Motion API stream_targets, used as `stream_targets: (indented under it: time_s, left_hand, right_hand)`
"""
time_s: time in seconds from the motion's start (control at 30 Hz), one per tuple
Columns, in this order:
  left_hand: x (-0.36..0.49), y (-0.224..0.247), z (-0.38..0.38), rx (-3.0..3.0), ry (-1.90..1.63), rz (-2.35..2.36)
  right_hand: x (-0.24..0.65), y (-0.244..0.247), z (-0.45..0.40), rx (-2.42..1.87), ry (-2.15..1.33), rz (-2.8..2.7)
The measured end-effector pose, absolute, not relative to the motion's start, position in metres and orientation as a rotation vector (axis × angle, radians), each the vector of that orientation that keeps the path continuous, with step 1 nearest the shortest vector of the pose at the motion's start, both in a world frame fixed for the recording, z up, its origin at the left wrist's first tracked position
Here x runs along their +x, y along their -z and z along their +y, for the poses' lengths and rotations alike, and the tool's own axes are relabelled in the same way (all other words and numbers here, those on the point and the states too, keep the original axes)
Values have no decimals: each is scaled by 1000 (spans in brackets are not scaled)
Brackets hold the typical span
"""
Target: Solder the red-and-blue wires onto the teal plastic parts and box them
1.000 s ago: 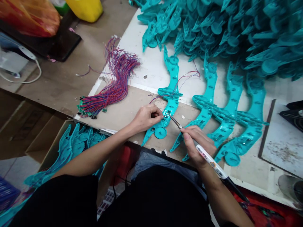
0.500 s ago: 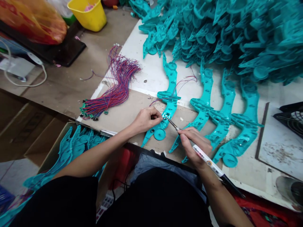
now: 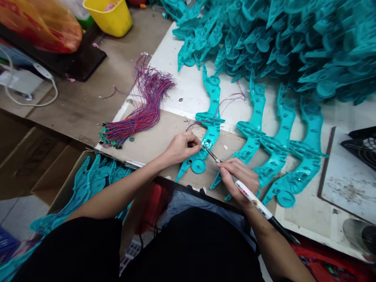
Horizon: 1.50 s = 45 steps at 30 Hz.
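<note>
My right hand point(image 3: 239, 178) is closed around a soldering iron point(image 3: 249, 197) with a white handle and a metal shaft. The iron's tip reaches the lower half of a curved teal plastic part point(image 3: 212, 135), close to a small shiny spot there. At that same spot the fingertips of my left hand point(image 3: 185, 147) are pinched together; what they hold is too small to make out. Thin red and blue wires point(image 3: 227, 100) run across this part, above my left hand. Three more teal parts of the same shape lie to the right, the closest being this teal part point(image 3: 255, 113).
A bundle of red and blue wires point(image 3: 143, 111) lies at the left. Many teal parts are heaped point(image 3: 264, 43) at the back. A yellow bin point(image 3: 110, 19) stands at the far left. An open box point(image 3: 69, 172) of teal parts sits below the table edge. At right lies a stained board point(image 3: 346, 188).
The soldering iron and my right hand have shifted slightly left, bringing the tip closer to my left fingertips. My left hand stays almost still.
</note>
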<state>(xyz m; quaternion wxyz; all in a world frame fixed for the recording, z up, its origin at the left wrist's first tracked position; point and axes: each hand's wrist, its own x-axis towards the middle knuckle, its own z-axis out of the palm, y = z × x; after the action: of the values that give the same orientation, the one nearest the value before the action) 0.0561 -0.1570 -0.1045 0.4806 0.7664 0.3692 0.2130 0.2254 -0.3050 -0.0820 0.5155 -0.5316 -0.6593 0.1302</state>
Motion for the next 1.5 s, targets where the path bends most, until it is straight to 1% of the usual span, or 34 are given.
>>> stream_targets:
  time_s: [0.33, 0.73, 1.1, 1.2, 1.37, 1.5]
  left_hand:
    - [56, 104, -157, 1879, -510, 904]
    - [57, 105, -158, 1856, -519, 929]
    - [58, 106, -159, 1870, -528, 930]
    - [58, 108, -160, 1931, -548, 923]
    - [56, 112, -167, 2105, -672, 926]
    - [55, 114, -177, 2221, -737, 987]
  right_hand:
    - [225, 82, -304, -1288, -295, -1556]
    - [237, 78, -321, -1492, -215, -1308]
    - [251, 76, -323, -1566, -110, -1284]
    - [254, 76, -322, -1615, -115, -1254]
    - [261, 85, -318, -1693, -282, -1181]
    - [265, 92, -314, -1756, -235, -1268]
